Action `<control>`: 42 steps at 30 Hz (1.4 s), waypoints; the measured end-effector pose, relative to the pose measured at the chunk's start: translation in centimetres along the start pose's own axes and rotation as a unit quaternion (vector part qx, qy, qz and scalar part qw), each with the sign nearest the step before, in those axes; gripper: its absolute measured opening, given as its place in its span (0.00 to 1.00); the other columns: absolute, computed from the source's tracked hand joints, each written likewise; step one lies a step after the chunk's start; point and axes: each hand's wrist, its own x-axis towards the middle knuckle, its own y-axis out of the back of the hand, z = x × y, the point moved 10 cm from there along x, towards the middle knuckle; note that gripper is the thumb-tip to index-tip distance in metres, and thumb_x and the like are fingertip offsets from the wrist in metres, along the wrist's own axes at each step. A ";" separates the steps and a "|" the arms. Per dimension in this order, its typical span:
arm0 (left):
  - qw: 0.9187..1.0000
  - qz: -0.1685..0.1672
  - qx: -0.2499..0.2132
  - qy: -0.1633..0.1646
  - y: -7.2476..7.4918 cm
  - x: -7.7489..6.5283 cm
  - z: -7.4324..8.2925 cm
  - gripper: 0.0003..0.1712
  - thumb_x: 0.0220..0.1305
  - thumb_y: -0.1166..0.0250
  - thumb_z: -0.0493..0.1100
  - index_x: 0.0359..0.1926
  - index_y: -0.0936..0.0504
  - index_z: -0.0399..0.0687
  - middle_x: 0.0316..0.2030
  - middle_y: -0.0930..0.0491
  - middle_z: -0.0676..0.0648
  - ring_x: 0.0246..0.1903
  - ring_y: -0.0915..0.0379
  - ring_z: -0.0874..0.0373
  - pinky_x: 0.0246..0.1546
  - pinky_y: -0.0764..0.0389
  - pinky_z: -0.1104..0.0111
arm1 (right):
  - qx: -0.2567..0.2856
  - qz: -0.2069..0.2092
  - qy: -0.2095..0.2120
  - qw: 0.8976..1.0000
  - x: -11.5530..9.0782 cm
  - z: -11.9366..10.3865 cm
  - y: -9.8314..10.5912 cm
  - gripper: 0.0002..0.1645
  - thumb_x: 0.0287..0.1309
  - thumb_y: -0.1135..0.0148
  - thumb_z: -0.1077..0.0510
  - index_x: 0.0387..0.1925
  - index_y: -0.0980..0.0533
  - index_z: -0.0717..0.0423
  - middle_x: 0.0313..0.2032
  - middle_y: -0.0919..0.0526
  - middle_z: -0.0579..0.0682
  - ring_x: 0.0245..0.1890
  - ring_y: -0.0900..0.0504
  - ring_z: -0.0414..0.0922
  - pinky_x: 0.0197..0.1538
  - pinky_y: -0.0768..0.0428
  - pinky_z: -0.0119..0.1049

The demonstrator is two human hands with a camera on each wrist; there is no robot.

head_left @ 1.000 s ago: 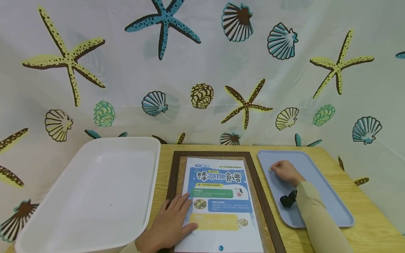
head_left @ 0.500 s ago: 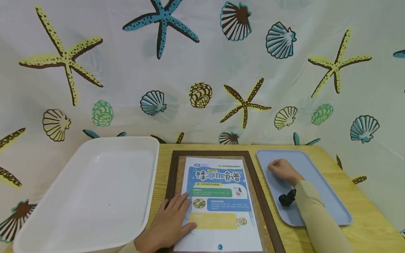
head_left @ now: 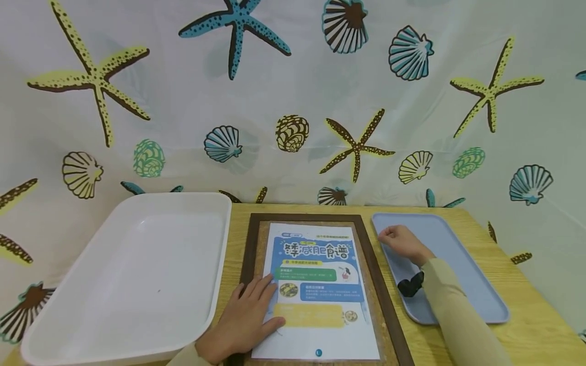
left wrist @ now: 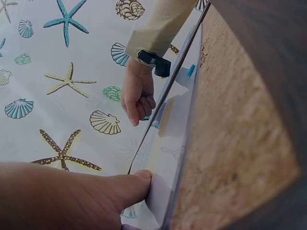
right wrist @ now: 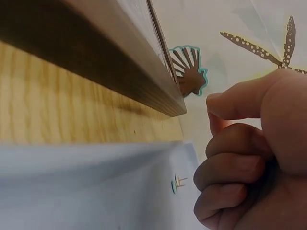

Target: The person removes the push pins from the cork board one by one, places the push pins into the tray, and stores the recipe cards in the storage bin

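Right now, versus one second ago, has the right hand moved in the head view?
Yes: the right hand has shifted left across the blue tray, toward the framed board.

Printed sheet (head_left: 316, 300), 1: white with blue, green and yellow blocks, flat on brown-framed corkboard (head_left: 384, 333); 1 blue pin (head_left: 318, 352) at bottom edge. Thumbtacks (right wrist: 174, 186), 2: in blue tray (head_left: 455, 249), points apparently upward.

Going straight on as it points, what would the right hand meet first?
Probably the frame, near its top right corner; if the right hand sits low, the blue tray's rim comes first. Its height is unclear.
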 end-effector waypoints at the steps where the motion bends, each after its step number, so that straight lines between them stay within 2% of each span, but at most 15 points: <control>1: 1.000 0.001 0.000 -0.001 0.0 0.0 0.0 0.41 0.61 0.38 0.61 0.67 0.35 0.42 0.70 0.41 0.39 0.70 0.48 0.38 0.64 0.47 0.37 | 0.000 -0.001 0.001 1.000 0.0 -0.1 -0.1 0.17 0.66 0.47 0.58 0.43 0.23 0.70 0.37 0.20 0.58 0.33 0.29 0.44 0.36 0.30 0.34; 11: 1.000 -0.001 -0.002 -0.002 0.0 0.1 0.0 0.42 0.60 0.37 0.61 0.67 0.34 0.41 0.70 0.41 0.39 0.70 0.49 0.37 0.65 0.48 0.36 | 0.005 0.003 0.019 1.000 0.1 -1.3 -0.7 0.13 0.62 0.45 0.59 0.38 0.23 0.68 0.30 0.23 0.52 0.29 0.30 0.43 0.33 0.31 0.33; 20: 1.000 0.001 -0.008 -0.003 0.1 -0.2 -0.1 0.41 0.61 0.37 0.61 0.67 0.34 0.41 0.70 0.41 0.39 0.70 0.48 0.37 0.64 0.47 0.36 | 0.018 -0.025 0.052 0.998 -0.7 -2.6 -2.0 0.11 0.62 0.44 0.59 0.34 0.23 0.66 0.18 0.35 0.43 0.21 0.36 0.40 0.26 0.36 0.33; 26: 1.000 0.002 -0.006 -0.009 0.1 -0.1 -0.1 0.41 0.61 0.37 0.61 0.67 0.34 0.41 0.70 0.41 0.38 0.70 0.49 0.37 0.64 0.47 0.36 | 0.022 -0.044 0.063 0.997 -1.5 -2.9 -2.7 0.10 0.63 0.44 0.59 0.35 0.24 0.65 0.18 0.36 0.43 0.20 0.37 0.39 0.25 0.37 0.32; 35: 1.000 0.003 -0.007 -0.015 -0.2 -0.1 -0.1 0.42 0.61 0.38 0.61 0.67 0.34 0.41 0.70 0.41 0.39 0.70 0.48 0.37 0.64 0.46 0.36 | 0.027 -0.044 0.067 0.996 -2.5 -4.4 -3.7 0.08 0.63 0.42 0.60 0.36 0.24 0.63 0.17 0.35 0.44 0.17 0.38 0.40 0.22 0.38 0.32; 42: 1.000 0.006 -0.003 -0.014 0.1 -0.1 -0.1 0.42 0.60 0.37 0.62 0.67 0.34 0.41 0.70 0.41 0.39 0.70 0.47 0.37 0.64 0.46 0.36 | 0.033 -0.048 0.106 0.993 -2.8 -5.6 -4.4 0.05 0.61 0.42 0.63 0.35 0.26 0.63 0.18 0.32 0.43 0.17 0.36 0.38 0.21 0.38 0.29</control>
